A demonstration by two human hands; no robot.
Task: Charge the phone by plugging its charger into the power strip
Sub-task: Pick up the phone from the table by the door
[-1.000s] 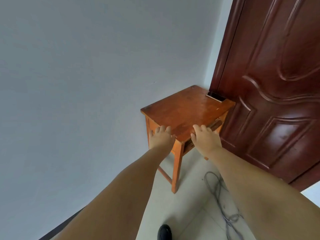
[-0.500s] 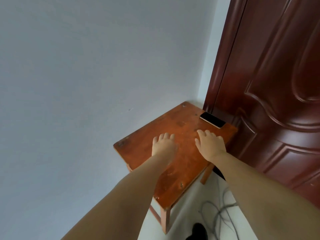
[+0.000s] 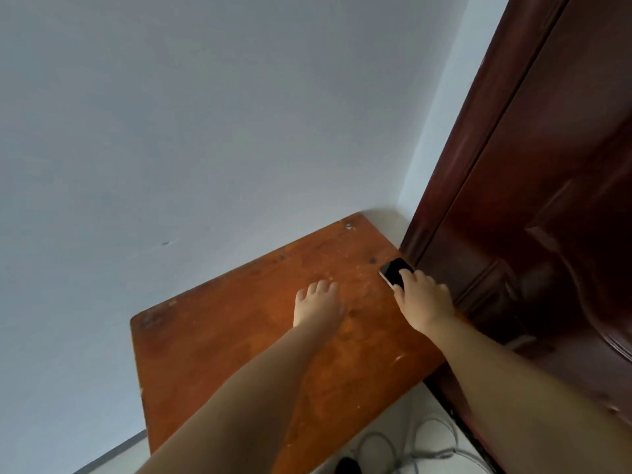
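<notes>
A black phone (image 3: 395, 271) lies screen up at the right edge of the small wooden table (image 3: 239, 354), close to the door. My right hand (image 3: 422, 302) covers the phone's near end, thumb at its left side and fingers over its right side, and the phone still rests on the table. My left hand (image 3: 318, 302) is flat over the middle of the tabletop, fingers apart, holding nothing. No charger plug or power strip is in view.
A dark red wooden door (image 3: 547, 234) stands right against the table's right side. A plain grey wall (image 3: 205, 131) runs behind the table. Grey cables (image 3: 413, 449) lie looped on the pale floor below the table's near corner, beside a dark object (image 3: 347, 466).
The view has come closer over the table. My right hand has moved forward and right from the tabletop onto the phone. My left hand has stayed over the table's middle.
</notes>
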